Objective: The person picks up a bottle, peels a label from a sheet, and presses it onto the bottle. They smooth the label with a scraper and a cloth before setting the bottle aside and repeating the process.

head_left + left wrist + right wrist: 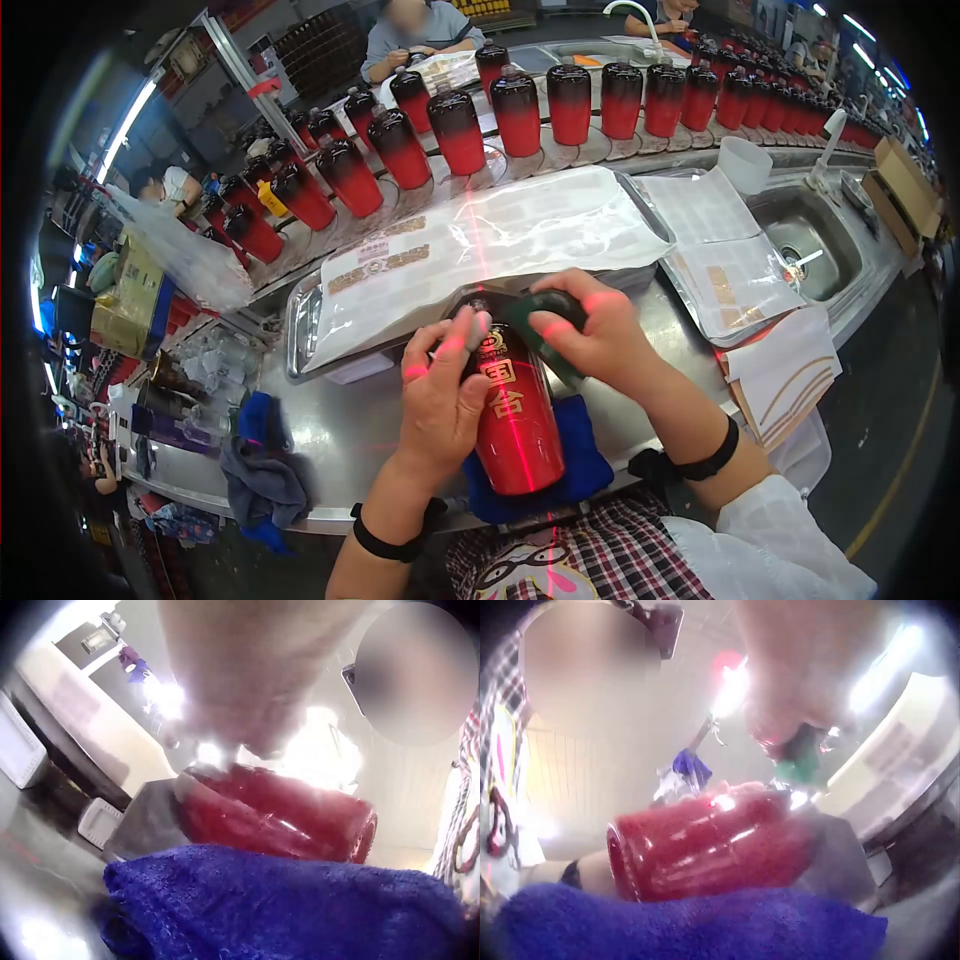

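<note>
LH (438,405) grips red btl (522,440) | RH (605,330) pinches green pad (522,314) | btl neck (478,304) partly hid

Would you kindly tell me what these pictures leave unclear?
- Green pad's full outline: partly covered by the right hand in the head view.
- Left hand's fingertips: washed out by glare in the left wrist view.
- Red bottle's underside: turned away in the head view.
- Blue cloth's lower edge: cut off by the left wrist picture's bottom.
- Printed sheet's small print: too small in the head view.
</note>
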`<state>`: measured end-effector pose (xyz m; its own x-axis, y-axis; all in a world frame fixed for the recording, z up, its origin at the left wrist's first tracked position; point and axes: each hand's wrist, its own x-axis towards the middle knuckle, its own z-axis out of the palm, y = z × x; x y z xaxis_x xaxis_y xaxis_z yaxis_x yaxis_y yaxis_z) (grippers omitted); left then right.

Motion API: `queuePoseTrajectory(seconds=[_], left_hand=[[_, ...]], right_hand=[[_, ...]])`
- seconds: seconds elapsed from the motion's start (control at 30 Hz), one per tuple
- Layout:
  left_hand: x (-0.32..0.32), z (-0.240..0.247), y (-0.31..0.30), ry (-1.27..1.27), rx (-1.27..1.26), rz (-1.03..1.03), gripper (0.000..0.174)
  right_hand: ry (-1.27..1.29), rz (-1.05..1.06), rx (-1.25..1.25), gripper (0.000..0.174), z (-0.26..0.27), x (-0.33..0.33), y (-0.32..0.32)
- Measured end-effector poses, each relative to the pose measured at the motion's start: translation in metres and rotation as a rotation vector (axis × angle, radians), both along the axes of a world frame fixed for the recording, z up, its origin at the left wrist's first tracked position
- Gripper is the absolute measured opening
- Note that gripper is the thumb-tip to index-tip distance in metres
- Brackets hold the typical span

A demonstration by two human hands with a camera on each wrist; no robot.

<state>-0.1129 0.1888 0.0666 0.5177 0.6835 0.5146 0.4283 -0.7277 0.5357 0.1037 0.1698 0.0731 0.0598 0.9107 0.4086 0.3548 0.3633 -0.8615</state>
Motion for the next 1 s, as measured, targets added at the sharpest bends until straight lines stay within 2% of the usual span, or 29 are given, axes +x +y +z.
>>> queuePoseTrajectory(seconds=[0.03,0.13,0.17,0.2,0.27,0.33,0.37,0.47,0.5,0.53,0.6,0.8,0.93,1.0], left_hand=[[0.001,-0.001,-0.001,-0.048,-0.026,0.014,0.057],[-0.006,-0.007,-0.004,-0.174,-0.135,0.081,0.059],[-0.014,-0.013,-0.004,-0.143,-0.119,0.086,0.060],[-0.016,-0.014,-0.006,-0.168,-0.139,0.080,0.060],[-0.017,-0.014,-0.016,-0.223,-0.190,0.072,0.061],[-0.013,-0.015,-0.020,-0.130,-0.065,0.121,0.061],[-0.012,-0.013,-0.020,-0.083,0.006,0.141,0.061],[-0.021,-0.010,-0.024,-0.018,0.155,0.086,0.061],[-0.020,-0.012,-0.025,-0.036,0.170,0.057,0.060],[-0.020,-0.010,-0.025,0.053,0.194,0.038,0.060],[-0.015,-0.002,-0.023,0.230,0.267,0.002,0.060],[-0.026,-0.003,-0.016,0.249,0.275,0.025,0.059],[-0.016,0.020,-0.013,0.384,0.365,-0.036,0.056],[-0.011,0.016,-0.009,0.359,0.354,-0.042,0.055]], right_hand=[[-0.113,-0.025,0.136,0.024,0.004,-0.005,0.002],[-0.669,0.089,0.543,0.019,0.011,-0.009,-0.004],[-0.734,0.206,0.556,0.016,0.014,-0.012,-0.015],[-0.675,0.376,0.486,0.025,0.020,-0.010,-0.024],[-0.404,0.548,0.384,0.031,0.028,-0.004,-0.029],[-0.542,0.242,0.482,0.034,0.030,-0.005,-0.017],[-0.650,0.226,0.481,0.031,0.025,-0.004,-0.014],[-0.302,0.449,0.235,0.019,0.015,-0.008,-0.038],[-0.121,0.410,0.158,0.022,0.016,-0.005,-0.041],[0.043,0.258,-0.015,0.023,0.013,-0.008,-0.043],[0.351,0.089,-0.276,0.024,0.001,-0.015,-0.037],[0.437,0.037,-0.334,0.024,-0.044,-0.014,-0.030],[0.403,0.016,-0.349,0.025,-0.040,-0.012,-0.032],[0.407,0.038,-0.384,0.022,-0.040,-0.012,-0.033]])
